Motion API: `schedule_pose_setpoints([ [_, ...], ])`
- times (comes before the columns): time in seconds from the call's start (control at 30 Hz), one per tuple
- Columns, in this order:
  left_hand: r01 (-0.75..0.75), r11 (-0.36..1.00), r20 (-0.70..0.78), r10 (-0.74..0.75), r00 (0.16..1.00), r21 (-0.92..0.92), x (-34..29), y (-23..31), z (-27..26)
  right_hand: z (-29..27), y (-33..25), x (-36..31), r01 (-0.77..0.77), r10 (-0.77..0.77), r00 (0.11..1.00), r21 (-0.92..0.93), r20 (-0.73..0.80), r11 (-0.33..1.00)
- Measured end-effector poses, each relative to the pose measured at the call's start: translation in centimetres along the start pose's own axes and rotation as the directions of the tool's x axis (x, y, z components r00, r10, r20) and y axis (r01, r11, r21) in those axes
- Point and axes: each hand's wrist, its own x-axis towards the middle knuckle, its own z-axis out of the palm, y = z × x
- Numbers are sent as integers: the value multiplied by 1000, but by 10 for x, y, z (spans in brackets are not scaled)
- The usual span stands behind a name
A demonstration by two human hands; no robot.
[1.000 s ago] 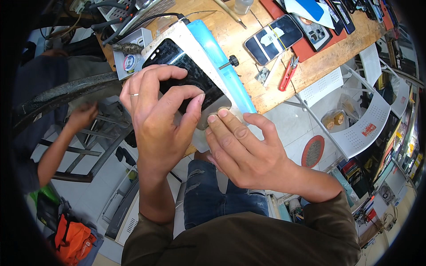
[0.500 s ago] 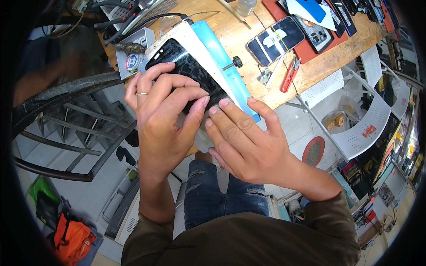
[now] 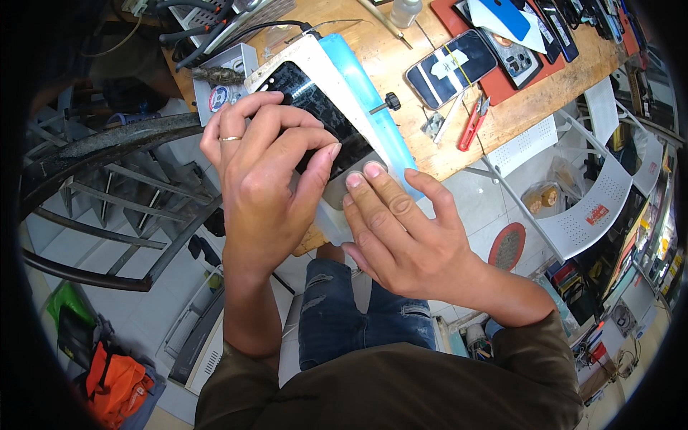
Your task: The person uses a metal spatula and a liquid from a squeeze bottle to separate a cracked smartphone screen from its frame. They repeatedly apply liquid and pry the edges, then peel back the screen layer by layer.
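Observation:
A dark phone screen (image 3: 344, 129), smudged over its surface, lies on a white plate (image 3: 315, 54) with a blue base (image 3: 344, 57) along its right side. My left hand (image 3: 265, 154) is curled along the screen's left edge, its fingertips on the glass and its thumb near the index finger. Whether the thumb and index finger pinch something thin is too small to make out. Stretched out flat, my right hand (image 3: 401, 226) rests its fingertips at the screen's near end. A black knob (image 3: 391, 102) sticks out from the blue base.
To the right on the wooden bench (image 3: 430, 161) lie another phone (image 3: 451, 68) with a yellow band, a red cutter (image 3: 473, 125) and stacked phones (image 3: 516, 54) on a red mat. A small white box (image 3: 211, 97) stands at the left, and a clear bottle (image 3: 405, 12) at the back.
My right fingertips have shifted slightly toward me and right, showing a greyish stretch at the screen's near end. My left hand has barely moved. The bench things appear slightly shifted right in the picture.

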Motion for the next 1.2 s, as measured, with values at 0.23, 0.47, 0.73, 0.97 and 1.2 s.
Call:
schedule_pose_setpoints([
  [0.23,-10,1000,-6,10,1000,1,3,-5,-1,-3,0,1,5,-5,1000,-8,8,1000],
  [0.47,-13,1000,-6,13,1000,10,6,-8,-1,-2,0,3,-1,1,1000,-10,2,1000],
  [0.73,9,997,34,-7,999,-72,2,-6,-4,-4,1,11,-25,25,1000,32,3,999],
  [0.97,26,985,80,-12,997,-173,-8,-11,-12,2,5,20,-40,43,998,84,-35,996],
  [1.2,132,960,154,-96,983,-245,-17,-8,-11,-2,10,20,-11,12,1000,78,-10,997],
])
